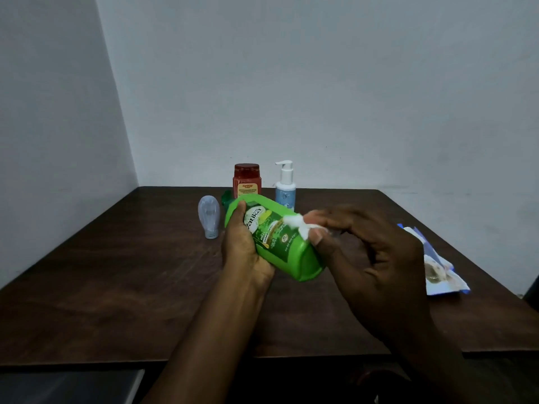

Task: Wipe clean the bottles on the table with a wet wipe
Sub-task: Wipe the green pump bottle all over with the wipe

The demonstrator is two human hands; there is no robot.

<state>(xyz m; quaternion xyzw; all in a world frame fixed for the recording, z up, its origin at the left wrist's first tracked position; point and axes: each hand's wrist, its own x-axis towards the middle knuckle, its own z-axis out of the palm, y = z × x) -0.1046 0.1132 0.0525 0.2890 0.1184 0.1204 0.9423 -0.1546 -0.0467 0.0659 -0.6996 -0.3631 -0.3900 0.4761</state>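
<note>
Gripping the green shampoo bottle (291,258), your left hand (242,252) points its base toward you; your right hand (373,258) pinches the wet wipe (294,223) against its right flank, so stroke lengthwise.

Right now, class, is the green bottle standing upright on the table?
No, the left hand holds the green bottle tilted above the table as the right hand wipes it.

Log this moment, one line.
left hand: holds green bottle | right hand: pinches wet wipe against it | nearby: red jar, pump bottle, clear bottle
</note>
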